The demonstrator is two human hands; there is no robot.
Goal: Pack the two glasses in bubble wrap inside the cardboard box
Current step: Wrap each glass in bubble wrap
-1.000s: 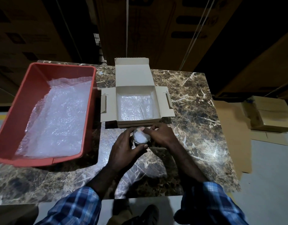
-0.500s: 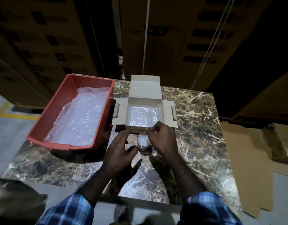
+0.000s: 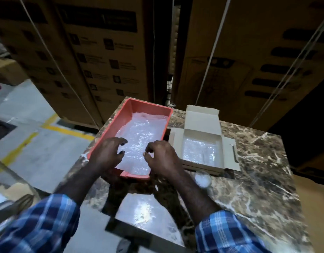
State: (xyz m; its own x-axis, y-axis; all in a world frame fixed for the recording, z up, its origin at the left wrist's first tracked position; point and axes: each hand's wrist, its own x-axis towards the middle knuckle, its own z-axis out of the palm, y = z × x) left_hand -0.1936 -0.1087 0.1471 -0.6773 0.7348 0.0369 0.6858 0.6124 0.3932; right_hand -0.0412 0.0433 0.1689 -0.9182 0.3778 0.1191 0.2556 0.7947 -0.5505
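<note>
Glass (image 3: 202, 178): standing on the marble table (image 3: 258, 189), just near of the cardboard box, right of the right forearm; neither hand touches it, and it looks blurred, so I cannot tell whether wrap is on it.
Cardboard box (image 3: 203, 143): open, flaps spread, far lid up, with bubble wrap lining (image 3: 199, 151) on its floor; whether a glass lies in there I cannot tell.
Red tray (image 3: 110, 133): left of the box and just beside it, holding a sheet of bubble wrap (image 3: 141, 136).
Left hand (image 3: 107, 154): over the tray's near left corner, fingers spread and curled, holding nothing.
Right hand (image 3: 162, 157): over the tray's near right end, fingers bent down towards the sheet, nothing in its grasp that I can see.
Sleeves: blue checked, at the near edge.
Behind: big stacked cartons (image 3: 106, 52) on the far side.
</note>
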